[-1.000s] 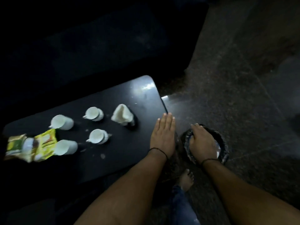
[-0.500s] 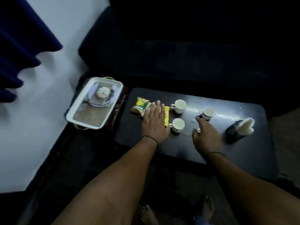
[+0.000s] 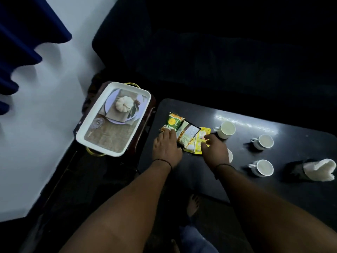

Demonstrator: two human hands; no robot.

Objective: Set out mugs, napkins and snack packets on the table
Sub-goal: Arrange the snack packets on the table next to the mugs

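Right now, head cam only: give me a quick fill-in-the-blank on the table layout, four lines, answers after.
1. Both hands, left hand and right hand, rest on the snack ____.
2. The mugs on the black table are ____ in colour.
3. The white tray lies to the ____ of the table.
4. The napkins stand at the table's ____ end.

Missing words: packets; white; left; right

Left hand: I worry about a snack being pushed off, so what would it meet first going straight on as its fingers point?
Probably the green snack packet, which the left hand already touches.
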